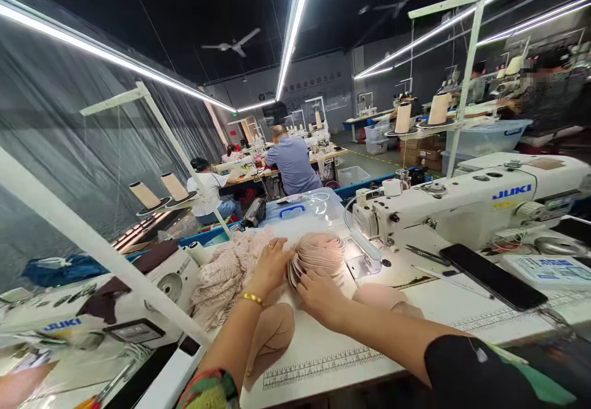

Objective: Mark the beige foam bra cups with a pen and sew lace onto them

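Note:
A stack of pink moulded foam cups [321,250], nested in layers, stands on the white sewing table in front of the needle area. My left hand [272,267], with a ring and a gold bracelet, grips the left side of the stack. Against its front edge my right hand [323,298] is closed with bent fingers; its thumb is partly hidden. Left of the stack lies a heap of pale pink lace fabric [221,279]. More foam cups [274,332] lie below my left wrist, and another cup [381,296] sits beyond my right forearm.
A white JUKI sewing machine [443,206] stands at the right, with tweezers [427,254], a black phone [494,275] and a small box [549,271] by it. Printed rulers [323,366] run along the front edge. A clear lidded bin [305,209] is behind; co-workers sit farther back.

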{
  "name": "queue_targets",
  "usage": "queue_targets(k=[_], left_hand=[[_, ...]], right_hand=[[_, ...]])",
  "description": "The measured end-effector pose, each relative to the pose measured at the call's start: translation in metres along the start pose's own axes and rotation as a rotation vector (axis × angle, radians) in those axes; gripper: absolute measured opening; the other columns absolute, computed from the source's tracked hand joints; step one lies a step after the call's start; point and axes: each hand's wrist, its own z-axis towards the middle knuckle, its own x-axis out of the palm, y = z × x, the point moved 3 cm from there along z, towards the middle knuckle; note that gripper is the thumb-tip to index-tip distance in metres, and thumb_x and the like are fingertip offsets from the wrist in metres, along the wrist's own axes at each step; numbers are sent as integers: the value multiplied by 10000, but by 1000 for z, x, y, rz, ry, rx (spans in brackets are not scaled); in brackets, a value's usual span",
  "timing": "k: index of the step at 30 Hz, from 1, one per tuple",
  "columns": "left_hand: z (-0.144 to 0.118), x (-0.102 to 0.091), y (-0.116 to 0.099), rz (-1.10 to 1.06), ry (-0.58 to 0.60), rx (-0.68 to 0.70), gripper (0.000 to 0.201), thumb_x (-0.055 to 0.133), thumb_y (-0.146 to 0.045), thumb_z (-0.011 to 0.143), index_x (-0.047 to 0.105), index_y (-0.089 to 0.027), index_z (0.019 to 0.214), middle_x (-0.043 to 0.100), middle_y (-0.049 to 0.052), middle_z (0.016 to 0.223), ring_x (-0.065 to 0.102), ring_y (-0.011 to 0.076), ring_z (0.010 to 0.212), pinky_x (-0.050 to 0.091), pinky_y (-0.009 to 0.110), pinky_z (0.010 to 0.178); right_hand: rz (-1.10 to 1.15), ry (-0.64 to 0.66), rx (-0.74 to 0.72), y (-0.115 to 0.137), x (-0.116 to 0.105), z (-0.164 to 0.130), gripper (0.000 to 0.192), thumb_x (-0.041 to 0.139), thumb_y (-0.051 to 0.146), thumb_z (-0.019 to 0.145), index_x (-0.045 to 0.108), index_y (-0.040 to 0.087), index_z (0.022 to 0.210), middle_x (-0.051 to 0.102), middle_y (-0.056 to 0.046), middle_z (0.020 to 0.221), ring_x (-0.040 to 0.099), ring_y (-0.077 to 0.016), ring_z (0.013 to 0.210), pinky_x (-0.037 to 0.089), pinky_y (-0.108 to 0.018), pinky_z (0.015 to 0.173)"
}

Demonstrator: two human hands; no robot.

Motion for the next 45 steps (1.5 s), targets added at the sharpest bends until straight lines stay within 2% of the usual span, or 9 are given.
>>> queue_targets(k=[7, 11, 13, 17, 21, 26, 31, 36, 45], left_hand=[[6, 0, 3, -107, -15, 22, 282, 571, -6, 845, 788, -185, 824, 621, 174, 1464, 465, 385, 1424, 425, 598, 1142], [-24, -32, 17, -239, -73, -2, 241, 585, -23, 752, 740, -206, 777, 580, 119, 1542, 393, 385, 1496, 342, 633, 1214], [-46, -52, 23, -327, -94, -3, 191, 581, -94, 760, 710, -220, 823, 619, 97, 1507, 429, 352, 1487, 362, 596, 1220], [-93, -75, 29, -903, -152, -125, 94, 644, -318, 881, 639, -224, 872, 699, 129, 1384, 571, 361, 1372, 490, 518, 1112], [-122, -63, 5, -1435, -89, -186, 312, 767, -495, 840, 691, -192, 845, 587, 174, 1518, 480, 455, 1437, 545, 492, 1011], [-122, -36, -61, -1641, 36, -148, 238, 839, -405, 770, 784, -219, 908, 440, 114, 1659, 233, 442, 1583, 301, 586, 1238], [-116, -11, -108, -1867, 168, -137, 313, 846, -439, 710, 791, -211, 919, 693, 132, 1313, 637, 354, 1149, 543, 393, 900], [-121, 8, -116, -1902, 70, -227, 291, 872, -429, 691, 787, -204, 855, 656, 43, 830, 571, 200, 783, 486, 280, 713], [-145, 14, -107, -1793, -150, -423, 282, 877, -415, 680, 775, -196, 826, 695, 68, 906, 613, 249, 860, 515, 336, 776]], right_hand=[[98, -49, 79, -20, -1, 16, 149, 627, 89, 966, 725, 147, 871, 721, -132, 937, 618, -282, 927, 485, -428, 811], [281, -107, 112, -36, -33, -2, 140, 672, 200, 975, 686, 181, 837, 669, -74, 943, 605, -221, 897, 502, -350, 789], [601, -131, 189, -45, -51, -18, 156, 660, 273, 991, 668, 191, 859, 635, -44, 922, 591, -192, 858, 492, -309, 747], [1344, -47, 373, -54, -68, -49, 347, 689, 533, 946, 631, 200, 866, 577, 7, 813, 536, -161, 748, 454, -293, 691], [1567, 3, 448, -56, -71, -68, 486, 797, 645, 820, 664, 180, 868, 575, 24, 769, 519, -136, 698, 427, -288, 683], [1630, 72, 450, -53, -82, -84, 541, 846, 668, 754, 700, 160, 867, 603, 20, 756, 535, -123, 681, 409, -278, 669], [1652, 121, 491, -52, -94, -104, 505, 858, 640, 752, 708, 171, 865, 585, 35, 708, 510, -107, 632, 408, -260, 623], [1596, 87, 625, -60, -93, -122, 514, 843, 634, 753, 709, 178, 949, 621, 34, 691, 557, -117, 604, 455, -266, 621], [1152, -208, 811, -105, -92, -164, 389, 637, 593, 883, 630, 210, 950, 683, -8, 777, 692, -212, 747, 508, -319, 685]])
